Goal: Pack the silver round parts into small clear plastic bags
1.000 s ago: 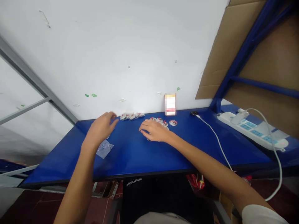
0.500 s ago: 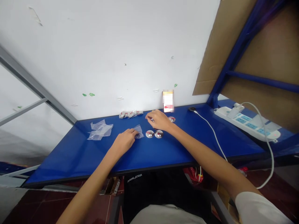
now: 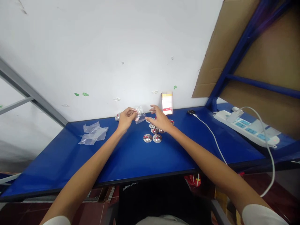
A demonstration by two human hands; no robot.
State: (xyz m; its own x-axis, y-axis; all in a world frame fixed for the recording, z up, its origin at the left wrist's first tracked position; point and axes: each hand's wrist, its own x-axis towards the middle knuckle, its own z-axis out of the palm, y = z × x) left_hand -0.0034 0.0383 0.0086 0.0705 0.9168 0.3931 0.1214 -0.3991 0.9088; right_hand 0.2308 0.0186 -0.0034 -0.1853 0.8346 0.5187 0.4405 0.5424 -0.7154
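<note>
My left hand is raised above the blue table and pinches a small clear plastic bag that seems to hold a round piece. My right hand hovers just right of the bag, fingers partly spread, fingertips close to the bag's edge. Below my right hand lie several round silver discs with red marks on the table.
A pile of empty clear bags lies at the left. More bagged pieces sit by the wall. A small white and red box stands against the wall. A white cable and a power strip are at the right.
My left hand has lifted the small bag from the table and up toward the wall. My right hand has drawn level beside it. The view has shifted slightly.
</note>
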